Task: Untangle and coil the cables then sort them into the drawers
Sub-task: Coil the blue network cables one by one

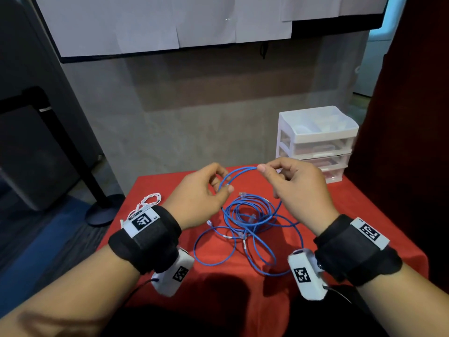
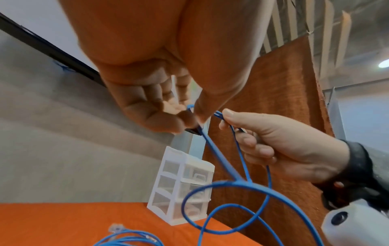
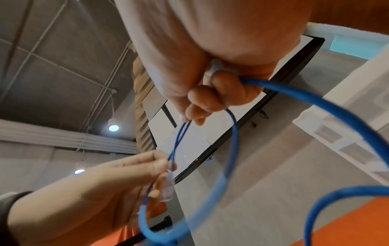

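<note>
A tangle of blue network cable (image 1: pixel 250 227) lies in loose loops on the red tablecloth (image 1: pixel 364 215). One strand is lifted into an arc (image 1: pixel 240 170) between both hands. My left hand (image 1: pixel 211 188) pinches that strand between thumb and fingers, and a clear plug (image 3: pixel 168 191) shows by its fingers. My right hand (image 1: pixel 289 176) pinches the arc's other end (image 2: pixel 219 114), with the cable (image 3: pixel 231 133) running through its curled fingers. A white three-drawer unit (image 1: pixel 315 142) stands at the table's back right, its drawers closed.
A small coiled white cable (image 1: pixel 150 200) lies at the table's left edge. A black stand with a round base (image 1: pixel 102 210) is on the floor to the left. A grey wall rises behind the table, and a dark red curtain (image 1: pixel 413 117) hangs on the right.
</note>
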`<state>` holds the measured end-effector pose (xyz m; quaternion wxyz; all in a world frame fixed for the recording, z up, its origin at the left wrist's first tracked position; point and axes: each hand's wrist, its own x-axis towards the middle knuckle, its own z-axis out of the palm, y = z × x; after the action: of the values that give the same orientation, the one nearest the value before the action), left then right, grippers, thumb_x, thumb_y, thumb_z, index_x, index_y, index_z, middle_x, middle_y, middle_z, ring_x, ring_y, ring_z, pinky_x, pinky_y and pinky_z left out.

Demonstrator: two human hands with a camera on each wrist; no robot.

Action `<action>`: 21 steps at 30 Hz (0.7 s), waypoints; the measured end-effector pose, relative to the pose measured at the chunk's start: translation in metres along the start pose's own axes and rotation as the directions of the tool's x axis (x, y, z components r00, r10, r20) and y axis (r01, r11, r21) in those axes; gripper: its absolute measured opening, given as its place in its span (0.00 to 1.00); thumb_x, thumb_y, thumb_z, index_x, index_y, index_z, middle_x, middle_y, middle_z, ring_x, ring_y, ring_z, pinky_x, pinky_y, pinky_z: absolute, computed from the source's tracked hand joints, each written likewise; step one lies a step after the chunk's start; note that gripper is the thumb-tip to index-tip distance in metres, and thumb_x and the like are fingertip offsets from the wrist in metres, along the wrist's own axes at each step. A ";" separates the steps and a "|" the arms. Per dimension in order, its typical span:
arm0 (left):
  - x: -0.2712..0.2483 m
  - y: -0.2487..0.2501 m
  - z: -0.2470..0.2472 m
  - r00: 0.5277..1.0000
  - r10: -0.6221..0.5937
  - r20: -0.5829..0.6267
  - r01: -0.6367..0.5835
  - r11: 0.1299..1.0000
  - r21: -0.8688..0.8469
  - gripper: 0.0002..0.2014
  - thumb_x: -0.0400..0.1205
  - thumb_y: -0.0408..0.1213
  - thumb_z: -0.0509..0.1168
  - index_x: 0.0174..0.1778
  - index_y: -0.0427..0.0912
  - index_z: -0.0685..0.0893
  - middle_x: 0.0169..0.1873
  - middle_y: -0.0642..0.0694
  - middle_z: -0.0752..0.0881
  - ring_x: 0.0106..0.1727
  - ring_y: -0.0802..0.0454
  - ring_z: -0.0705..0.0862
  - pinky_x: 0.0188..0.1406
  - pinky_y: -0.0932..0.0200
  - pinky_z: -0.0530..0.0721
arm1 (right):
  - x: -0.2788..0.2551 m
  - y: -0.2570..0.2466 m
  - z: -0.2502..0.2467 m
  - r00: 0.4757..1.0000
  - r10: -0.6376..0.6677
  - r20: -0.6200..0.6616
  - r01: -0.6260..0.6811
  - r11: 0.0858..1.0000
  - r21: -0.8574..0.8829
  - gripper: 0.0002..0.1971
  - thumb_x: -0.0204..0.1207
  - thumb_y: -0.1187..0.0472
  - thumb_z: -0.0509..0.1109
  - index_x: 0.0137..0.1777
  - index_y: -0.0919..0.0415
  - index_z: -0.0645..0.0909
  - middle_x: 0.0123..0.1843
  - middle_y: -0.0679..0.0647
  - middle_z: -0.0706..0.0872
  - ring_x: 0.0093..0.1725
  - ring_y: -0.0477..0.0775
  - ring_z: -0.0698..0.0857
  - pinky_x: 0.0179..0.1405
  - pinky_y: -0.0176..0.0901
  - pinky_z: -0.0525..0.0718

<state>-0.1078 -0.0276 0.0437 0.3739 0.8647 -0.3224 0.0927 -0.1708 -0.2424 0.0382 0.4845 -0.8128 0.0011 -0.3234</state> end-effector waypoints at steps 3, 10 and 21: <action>-0.001 0.001 -0.003 0.989 0.104 -0.107 -0.092 0.990 0.108 0.13 0.83 0.57 0.62 0.50 0.55 0.85 0.40 0.54 0.82 0.42 0.59 0.82 0.47 0.59 0.80 | -0.003 -0.002 0.001 0.995 -0.009 0.100 0.005 0.999 0.044 0.10 0.78 0.47 0.78 0.40 0.52 0.90 0.25 0.62 0.79 0.26 0.52 0.72 0.31 0.50 0.76; -0.003 0.036 -0.006 0.889 -0.120 0.443 0.387 0.715 -0.582 0.19 0.93 0.46 0.51 0.50 0.39 0.83 0.27 0.48 0.74 0.22 0.56 0.72 0.25 0.60 0.77 | 0.002 -0.013 0.006 0.940 -0.116 0.320 0.068 0.986 0.155 0.04 0.79 0.55 0.78 0.51 0.52 0.91 0.30 0.59 0.82 0.31 0.45 0.74 0.34 0.43 0.73; -0.007 0.007 -0.029 0.916 -0.241 0.322 0.398 0.657 -0.641 0.15 0.91 0.43 0.55 0.46 0.37 0.79 0.25 0.50 0.63 0.22 0.56 0.59 0.21 0.63 0.69 | 0.035 0.006 -0.033 0.984 -0.096 0.153 0.100 0.995 -0.015 0.06 0.80 0.53 0.77 0.42 0.51 0.91 0.35 0.55 0.89 0.36 0.47 0.80 0.41 0.53 0.80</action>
<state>-0.1152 -0.0070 0.0650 0.6447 0.7083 -0.2126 -0.1937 -0.1587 -0.2824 0.0620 0.4574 -0.8397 -0.0722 -0.2839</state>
